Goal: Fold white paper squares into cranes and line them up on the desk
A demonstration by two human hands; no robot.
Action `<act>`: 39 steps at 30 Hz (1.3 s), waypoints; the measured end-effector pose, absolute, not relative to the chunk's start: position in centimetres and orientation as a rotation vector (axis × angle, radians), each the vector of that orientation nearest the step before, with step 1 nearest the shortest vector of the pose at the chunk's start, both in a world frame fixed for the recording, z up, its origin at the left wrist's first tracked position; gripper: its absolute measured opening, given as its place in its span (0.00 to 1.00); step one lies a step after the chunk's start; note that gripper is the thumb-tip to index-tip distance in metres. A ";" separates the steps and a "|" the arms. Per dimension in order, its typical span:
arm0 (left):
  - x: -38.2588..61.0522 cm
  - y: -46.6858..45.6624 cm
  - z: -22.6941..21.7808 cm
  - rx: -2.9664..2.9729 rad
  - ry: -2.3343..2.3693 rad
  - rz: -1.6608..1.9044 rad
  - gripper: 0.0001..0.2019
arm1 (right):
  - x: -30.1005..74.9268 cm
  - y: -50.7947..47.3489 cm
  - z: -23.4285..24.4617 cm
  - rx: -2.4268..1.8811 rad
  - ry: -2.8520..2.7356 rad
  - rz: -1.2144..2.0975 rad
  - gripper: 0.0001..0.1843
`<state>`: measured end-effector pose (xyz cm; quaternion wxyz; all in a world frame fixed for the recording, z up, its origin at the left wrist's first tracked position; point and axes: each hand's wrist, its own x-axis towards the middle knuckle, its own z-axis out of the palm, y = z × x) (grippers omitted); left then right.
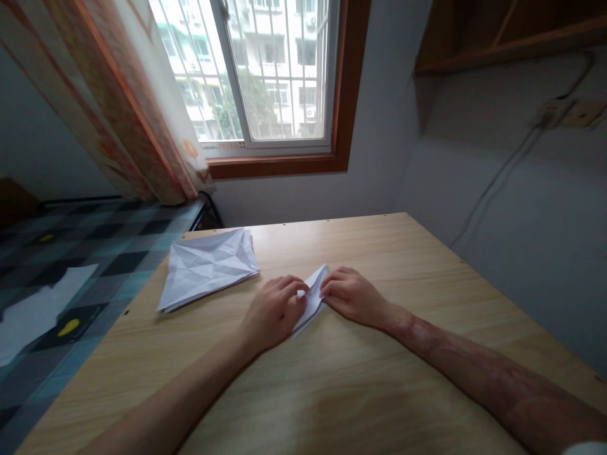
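A small piece of folded white paper (313, 302) is held between my two hands, over the middle of the wooden table (303, 385). My left hand (275, 311) is closed on its left side, thumb and fingers at the folds. From the right, my right hand (355, 297) pinches the paper's other edge with the fingertips. The paper is narrow, with a pointed upper end; its lower left part is partly covered by my left hand. Left of my hands lies a stack of creased white paper sheets (211, 262).
A checked bed (28, 253) adjoins the table's left side, with white paper (42, 309) on it. Beyond the table are a barred window (279, 76) and a patterned curtain (128, 95). A cable (493, 180) hangs down the right wall from a socket, below a wooden shelf (516, 47).
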<state>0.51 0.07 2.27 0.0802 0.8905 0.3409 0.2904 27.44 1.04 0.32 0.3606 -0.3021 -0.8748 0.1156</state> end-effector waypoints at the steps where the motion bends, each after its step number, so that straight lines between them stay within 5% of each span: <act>1: 0.6 -0.1 2.4 2.692 0.984 0.843 0.06 | 27.4 1.0 0.2 -0.778 -2.260 0.276 0.04; 20: 0.6 0.4 2.2 2.650 0.964 0.807 0.07 | 27.5 1.1 -0.3 -0.985 -2.080 0.650 0.10; 29: 0.4 0.2 1.7 2.853 0.870 0.640 0.17 | 27.4 1.1 0.1 -0.899 -2.168 0.428 0.10; 39: 0.7 -0.1 2.3 2.847 0.893 0.680 0.13 | 27.4 0.9 0.2 -0.934 -2.188 0.366 0.05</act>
